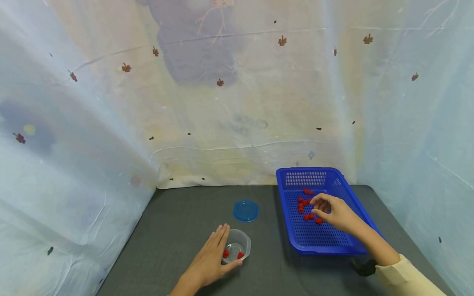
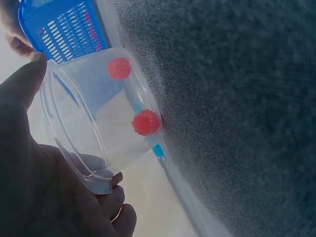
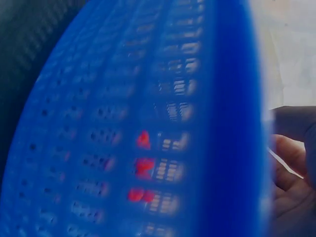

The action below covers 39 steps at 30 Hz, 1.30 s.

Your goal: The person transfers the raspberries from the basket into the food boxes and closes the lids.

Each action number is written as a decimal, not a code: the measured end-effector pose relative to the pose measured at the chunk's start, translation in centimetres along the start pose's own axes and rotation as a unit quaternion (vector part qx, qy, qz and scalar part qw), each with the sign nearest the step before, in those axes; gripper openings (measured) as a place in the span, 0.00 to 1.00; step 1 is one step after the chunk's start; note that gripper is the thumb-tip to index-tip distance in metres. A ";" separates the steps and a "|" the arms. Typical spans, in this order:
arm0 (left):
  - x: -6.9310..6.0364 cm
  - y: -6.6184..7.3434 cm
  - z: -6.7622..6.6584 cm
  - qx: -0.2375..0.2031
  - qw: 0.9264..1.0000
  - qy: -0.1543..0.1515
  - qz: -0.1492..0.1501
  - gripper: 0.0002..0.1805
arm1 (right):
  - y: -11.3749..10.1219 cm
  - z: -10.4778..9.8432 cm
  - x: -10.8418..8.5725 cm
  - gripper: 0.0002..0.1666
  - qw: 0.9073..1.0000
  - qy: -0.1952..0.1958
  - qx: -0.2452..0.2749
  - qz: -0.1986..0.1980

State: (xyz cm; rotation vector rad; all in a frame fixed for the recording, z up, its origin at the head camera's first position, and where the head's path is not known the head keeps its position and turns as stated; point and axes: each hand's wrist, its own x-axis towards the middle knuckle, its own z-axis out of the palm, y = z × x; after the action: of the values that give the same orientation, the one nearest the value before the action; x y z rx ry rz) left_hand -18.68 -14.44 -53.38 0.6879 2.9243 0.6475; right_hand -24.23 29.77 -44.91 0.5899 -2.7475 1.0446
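While the head view sets out the whole layout, the left wrist view adds the side of the clear tub [image 2: 106, 138] and, through it, two red berries [image 2: 146, 122] low down near the base, their bumpy skins plain.

Tub: plastic, uncovered, upright on the grey tabletop [image 1: 166, 234]. Contents: the two berries, apart from each other. Left hand [image 1: 212, 257]: in the head view, fingers along the tub's left side, thumb round the near side; in the left wrist view, thumb at the rim and fingers bent about the other side, the tub held between them.

Lid [image 1: 246, 211]: blue, translucent, flat on the tabletop just beyond the tub.

Basket [image 1: 324, 240]: deep blue, slotted, right of the tub. Contents: a loose scatter of more berries around the middle, exact count unclear. Right hand [image 1: 335, 211]: over the basket's interior, fingers half curled, a gap between thumb and forefinger, nothing visibly held. Right wrist view: the basket's slotted side close up and blurred, red berries glimpsed through it; part of the hand at the right edge, fingertips not clear.

Sleeve [image 1: 405, 277]: cream, on the right forearm.

Sheet [image 1: 259, 111]: pale, behind the tabletop, printed with brown leaves.
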 end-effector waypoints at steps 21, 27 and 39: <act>0.0 -0.1 0.2 0.000 1.000 0.001 0.001 0.62 | 5.1 -0.7 -0.2 0.14 0.995 -0.032 -0.055 0.073; 0.0 -0.1 0.1 -0.001 1.000 0.001 0.001 0.62 | 6.0 -0.6 -0.3 0.14 0.994 -0.032 -0.062 0.079; 0.2 -0.3 0.3 -0.001 1.000 0.001 0.003 0.62 | 7.8 -0.1 0.1 0.14 0.990 -0.043 -0.081 0.108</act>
State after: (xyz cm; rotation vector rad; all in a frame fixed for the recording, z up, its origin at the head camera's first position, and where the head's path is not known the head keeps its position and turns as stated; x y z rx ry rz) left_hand -18.90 -14.48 -53.73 0.6953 2.9241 0.6504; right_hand -27.46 35.11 -49.53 0.3267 -2.9878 0.8416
